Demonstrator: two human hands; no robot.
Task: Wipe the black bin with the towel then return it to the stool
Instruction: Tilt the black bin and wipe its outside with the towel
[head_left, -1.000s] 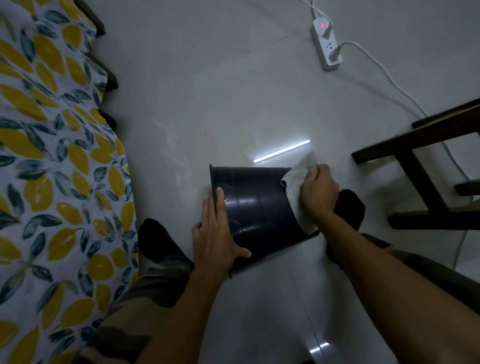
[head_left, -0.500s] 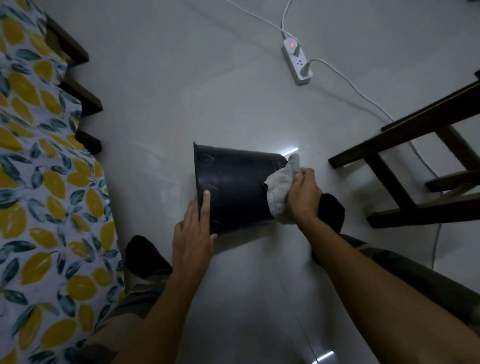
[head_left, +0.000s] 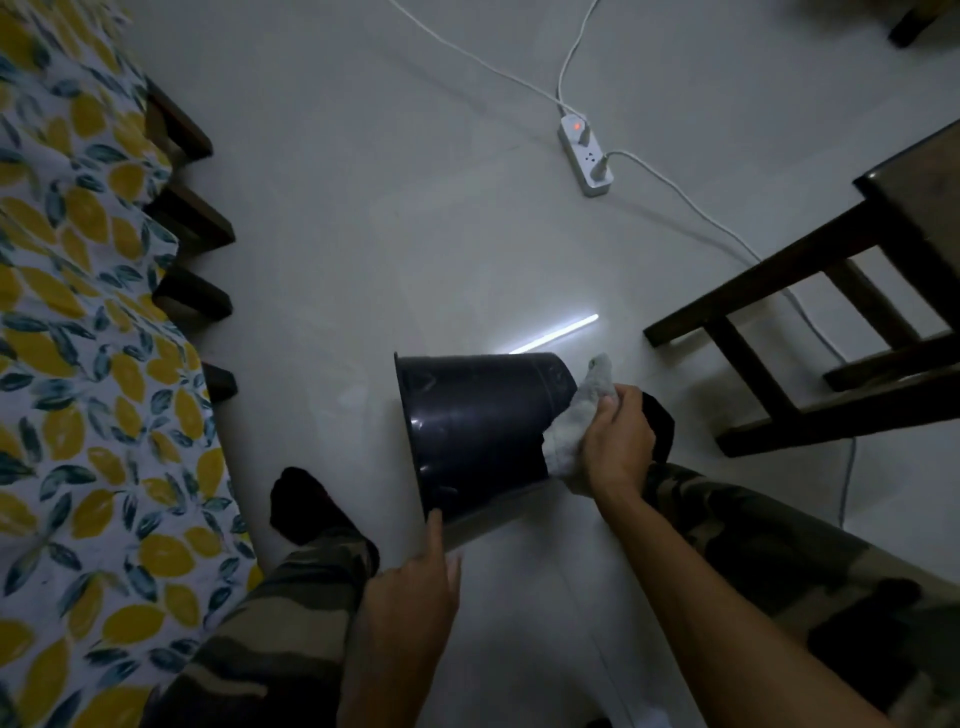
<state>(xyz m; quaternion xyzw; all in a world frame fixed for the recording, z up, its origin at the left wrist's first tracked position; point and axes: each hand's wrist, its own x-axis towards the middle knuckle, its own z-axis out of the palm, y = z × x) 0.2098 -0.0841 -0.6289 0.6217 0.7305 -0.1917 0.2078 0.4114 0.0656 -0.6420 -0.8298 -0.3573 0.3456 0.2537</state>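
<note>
The black bin (head_left: 475, 431) lies on its side on the pale floor between my feet, its rim pointing left and its base to the right. My right hand (head_left: 615, 441) is closed on a crumpled grey-white towel (head_left: 579, 415) and presses it against the bin's base end. My left hand (head_left: 415, 587) hovers just below the bin's rim with fingers extended, one fingertip touching the rim's lower edge. The dark wooden stool (head_left: 841, 332) stands to the right.
A bed with a lemon-print sheet (head_left: 78, 364) and dark wooden frame fills the left side. A white power strip (head_left: 586, 156) with cables lies on the floor beyond the bin. My legs in camouflage trousers and black socks flank the bin.
My left hand has slid off the bin's side, down to its rim edge. My right hand has carried the towel along to the bin's base end.
</note>
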